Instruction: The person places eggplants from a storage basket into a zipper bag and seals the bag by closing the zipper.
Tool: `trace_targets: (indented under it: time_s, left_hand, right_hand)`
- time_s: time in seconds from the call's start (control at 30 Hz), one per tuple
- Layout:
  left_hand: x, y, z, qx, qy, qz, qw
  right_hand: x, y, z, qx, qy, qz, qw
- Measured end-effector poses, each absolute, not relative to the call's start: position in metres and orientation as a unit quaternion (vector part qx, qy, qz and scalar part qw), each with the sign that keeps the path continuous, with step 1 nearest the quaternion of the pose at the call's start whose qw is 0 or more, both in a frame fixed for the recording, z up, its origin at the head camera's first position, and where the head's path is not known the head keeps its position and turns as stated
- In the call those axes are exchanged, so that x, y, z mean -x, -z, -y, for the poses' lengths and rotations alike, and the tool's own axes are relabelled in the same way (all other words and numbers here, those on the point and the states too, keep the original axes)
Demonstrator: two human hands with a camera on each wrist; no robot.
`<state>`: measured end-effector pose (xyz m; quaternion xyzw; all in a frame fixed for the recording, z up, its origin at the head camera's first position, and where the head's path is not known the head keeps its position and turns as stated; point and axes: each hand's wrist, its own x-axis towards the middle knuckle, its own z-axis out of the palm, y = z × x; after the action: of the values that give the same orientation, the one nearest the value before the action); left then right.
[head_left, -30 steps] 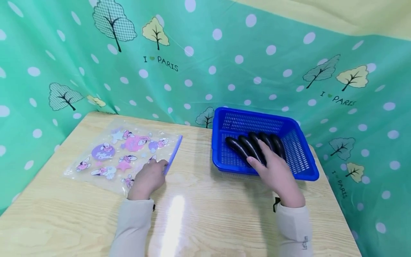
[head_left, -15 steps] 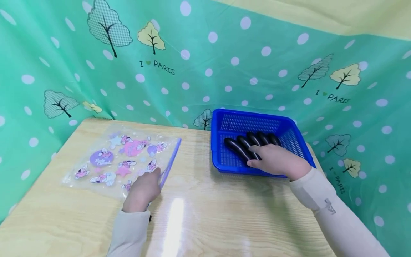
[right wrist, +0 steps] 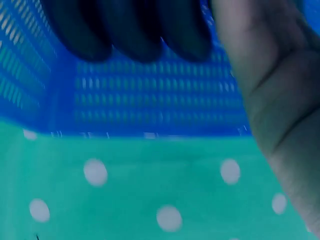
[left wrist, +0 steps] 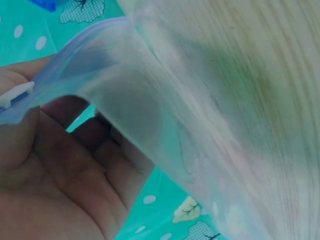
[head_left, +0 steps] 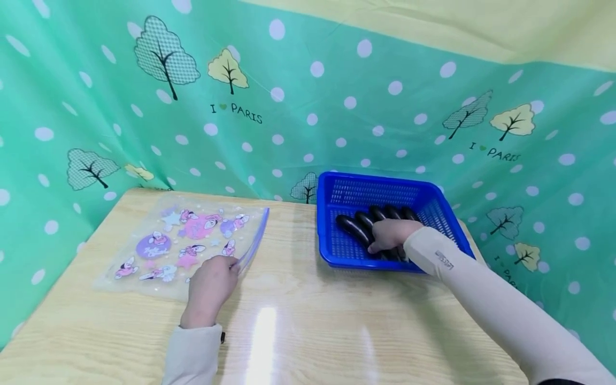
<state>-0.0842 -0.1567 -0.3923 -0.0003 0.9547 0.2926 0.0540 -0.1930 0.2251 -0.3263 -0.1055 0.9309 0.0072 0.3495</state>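
Observation:
My left hand (head_left: 212,291) pinches the purple zip edge of a clear zip bag (head_left: 185,248) with pink and purple cartoon prints, which lies flat at the left. In the left wrist view, the bag's mouth (left wrist: 95,55) bows apart, and a white slider (left wrist: 17,94) shows beside the thumb. At the right, my right hand (head_left: 392,235) reaches into a blue plastic basket (head_left: 327,251) and grips an eggplant among several dark, glossy eggplants (head_left: 353,227). Its fingertips are hidden. The right wrist view shows the eggplants' rounded ends (right wrist: 132,47) beside the hand.
Both things rest on a light wooden table (head_left: 293,321), with bare wood between bag and basket. A green dotted curtain (head_left: 269,144) hangs right behind the table and at both sides. The basket stands near the table's back right corner.
My right forearm has swung out to the right, and the hand has turned and moved lower over the eggplants. The left hand has raised the bag's zip edge slightly.

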Motion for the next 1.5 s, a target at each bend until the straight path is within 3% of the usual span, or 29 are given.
trace_targets:
  time_s: [0.2, 0.5, 0.87, 1.07, 1.13, 1.5]
  left_hand:
    - [0.083, 0.392, 0.159, 0.012, -0.294, -0.952, 0.082]
    - [0.081, 0.393, 0.162, 0.006, -0.29, -0.954, 0.08]
    - [0.084, 0.391, 0.164, 0.013, -0.296, -0.951, 0.086]
    - [0.086, 0.393, 0.165, 0.013, -0.299, -0.951, 0.081]
    - [0.087, 0.393, 0.164, 0.011, -0.304, -0.949, 0.082]
    - [0.087, 0.392, 0.164, 0.019, -0.308, -0.947, 0.084]
  right_hand:
    - [0.198, 0.345, -0.216, 0.024, 0.009, -0.907, 0.42]
    - [0.205, 0.352, -0.204, 0.047, -0.002, -0.921, 0.386]
    - [0.211, 0.327, -0.206, 0.043, 0.125, -0.955, 0.266]
    - [0.211, 0.313, -0.196, 0.06, 0.196, -0.972, 0.118]
    - [0.213, 0.312, -0.192, 0.056, 0.225, -0.968, 0.093]
    - [0.218, 0.312, -0.178, -0.018, 0.279, -0.938, 0.206]
